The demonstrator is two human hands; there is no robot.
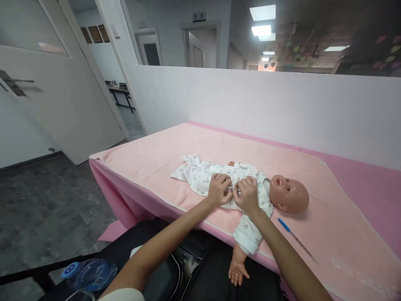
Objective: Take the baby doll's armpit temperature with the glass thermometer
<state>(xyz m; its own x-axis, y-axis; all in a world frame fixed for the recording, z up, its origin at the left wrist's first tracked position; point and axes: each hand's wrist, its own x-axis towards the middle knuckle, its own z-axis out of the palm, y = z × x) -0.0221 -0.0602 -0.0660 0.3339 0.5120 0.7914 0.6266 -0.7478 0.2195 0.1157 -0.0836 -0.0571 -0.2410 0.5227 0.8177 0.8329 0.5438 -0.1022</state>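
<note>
Left hand (220, 190): pinches a white tie (231, 187) over the doll (290, 195)
Right hand (247, 193): pinches it too, apparently for tension

Soft indoor light, glaring ceiling panels (262, 13), wide-angle stretch toward edges
</note>
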